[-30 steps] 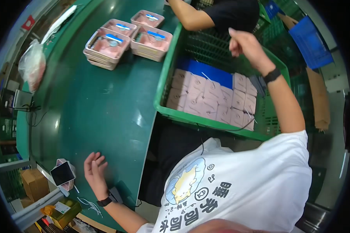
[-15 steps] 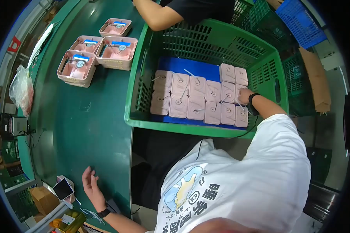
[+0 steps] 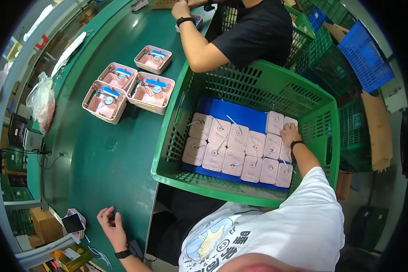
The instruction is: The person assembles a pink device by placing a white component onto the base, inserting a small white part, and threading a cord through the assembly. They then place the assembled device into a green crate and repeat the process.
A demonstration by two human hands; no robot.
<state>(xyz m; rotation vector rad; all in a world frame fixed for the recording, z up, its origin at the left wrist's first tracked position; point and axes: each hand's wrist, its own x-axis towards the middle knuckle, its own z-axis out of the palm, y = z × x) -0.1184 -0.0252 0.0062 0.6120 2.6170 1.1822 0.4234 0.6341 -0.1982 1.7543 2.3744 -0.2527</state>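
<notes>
My right hand (image 3: 291, 134) rests on the pink plastic boxes at the right end of a green crate (image 3: 204, 194). Its fingers are spread over the box tops, near the far right box (image 3: 290, 121), and partly cover the one beneath. Rows of these boxes (image 3: 231, 162) sit side by side on a blue sheet (image 3: 245, 115), each with a small round fitting and a thin pale wire or tie on top. Over the green table, my left hand (image 3: 113, 228) hangs with fingers loosely curled and apart, holding nothing.
Several open pink boxes (image 3: 151, 93) with blue parts and wires inside stand on the table (image 3: 99, 172). A co-worker's arm (image 3: 199, 47) reaches across beyond the crate. A dark-screened device (image 3: 73, 223) sits at the lower left, and a plastic bag (image 3: 41, 103) lies at the left edge.
The whole view has shifted, so the crate appears lower and more of the co-worker shows. My right hand has moved slightly toward the far box, its fingers now spread on top.
</notes>
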